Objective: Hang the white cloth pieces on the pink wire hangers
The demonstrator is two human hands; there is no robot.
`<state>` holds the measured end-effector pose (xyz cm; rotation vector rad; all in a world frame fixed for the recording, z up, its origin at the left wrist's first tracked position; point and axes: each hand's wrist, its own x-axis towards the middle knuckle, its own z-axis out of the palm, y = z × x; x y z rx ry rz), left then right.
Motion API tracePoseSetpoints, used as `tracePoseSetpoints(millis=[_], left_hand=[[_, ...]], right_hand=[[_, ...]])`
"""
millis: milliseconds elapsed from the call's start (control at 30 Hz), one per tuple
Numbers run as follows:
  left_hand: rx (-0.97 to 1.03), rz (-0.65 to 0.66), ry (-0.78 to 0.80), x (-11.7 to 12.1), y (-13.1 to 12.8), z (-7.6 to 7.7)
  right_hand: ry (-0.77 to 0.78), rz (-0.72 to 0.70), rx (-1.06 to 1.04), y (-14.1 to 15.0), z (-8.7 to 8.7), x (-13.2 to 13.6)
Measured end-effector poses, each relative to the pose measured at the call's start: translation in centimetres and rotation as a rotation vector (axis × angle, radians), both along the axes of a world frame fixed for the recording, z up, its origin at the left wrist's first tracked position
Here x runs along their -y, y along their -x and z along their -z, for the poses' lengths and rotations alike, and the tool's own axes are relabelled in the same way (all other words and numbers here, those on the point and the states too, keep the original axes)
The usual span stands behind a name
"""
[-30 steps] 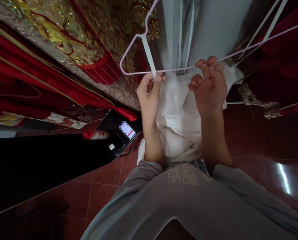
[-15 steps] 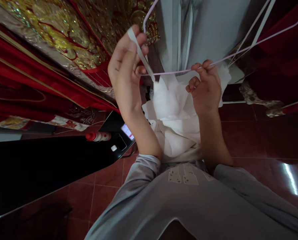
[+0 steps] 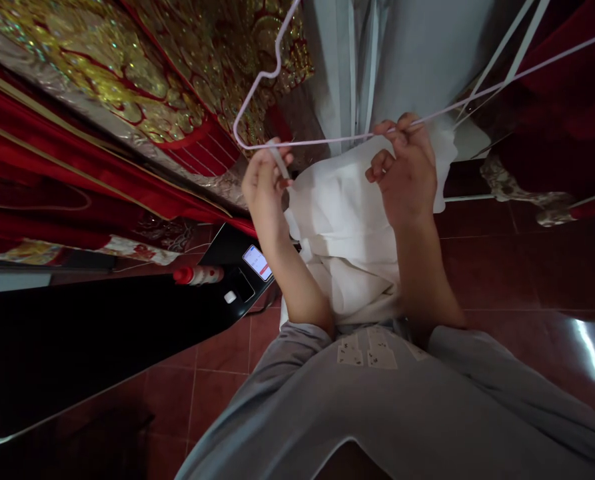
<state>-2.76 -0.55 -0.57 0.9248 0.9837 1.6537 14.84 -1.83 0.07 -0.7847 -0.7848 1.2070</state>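
Observation:
A thin lilac clothes hanger [image 3: 322,141] spans the space in front of me, its bent, notched left end near my left hand. My right hand [image 3: 408,177] pinches the hanger's long bar between thumb and fingers. A narrow white strap [image 3: 278,162] is gripped in the closed fingers of my left hand [image 3: 266,193], at the bar's left corner. Whether the strap loops round the bar I cannot tell. Below hangs a white garment [image 3: 347,207], spread between my forearms. More white straps [image 3: 520,50] run over the bar toward the upper right.
Red and gold sequinned clothes [image 3: 177,80] hang on the left, dark red fabric [image 3: 572,107] on the right. A black table [image 3: 92,333] at lower left bears a red-capped bottle [image 3: 197,275], a lit phone [image 3: 257,262] and a small white case [image 3: 230,297]. Pale grey fabric [image 3: 402,60] hangs ahead.
My left hand has come down with the strap to the bar's left corner. The hanger has shifted, so its notched left end now shows. My right hand keeps its pinch on the bar.

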Motion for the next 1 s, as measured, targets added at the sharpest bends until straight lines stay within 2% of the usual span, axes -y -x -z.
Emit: tracePoseSetpoints(millis=[133, 267, 400, 467, 567, 633, 800, 1000], left_hand=[[0.070, 0.148, -0.094, 0.9, -2.7, -1.1], [0.126, 0.155, -0.137, 1.3, -3.8, -1.7], [0.085, 0.167, -0.150, 1.1, -3.6, -1.4], [0.098, 0.172, -0.186, 1.0, -3.5, -1.3], [0.112, 0.166, -0.211, 0.9, -3.7, -1.3], [0.106, 0.165, -0.204, 0.9, -3.8, -1.3], [0.073, 0.135, -0.197, 0.6, -3.8, -1.2], [0.047, 0.130, -0.226, 0.2, -3.6, -0.7]], right_hand=[[0.014, 0.008, 0.004, 0.3, -0.3, 0.1], [0.034, 0.044, 0.054, 0.4, -0.5, 0.3], [0.034, -0.006, 0.065, -0.4, -0.4, 0.1], [0.016, 0.123, 0.090, -1.3, -0.2, -0.5], [-0.065, 0.526, 0.138, -3.6, 0.5, -2.0], [-0.138, 0.670, 0.179, -5.3, 0.9, -3.1], [-0.148, 0.514, 0.349, -7.6, 0.8, -4.1], [-0.182, 0.551, 0.406, -7.9, -0.6, -2.0]])
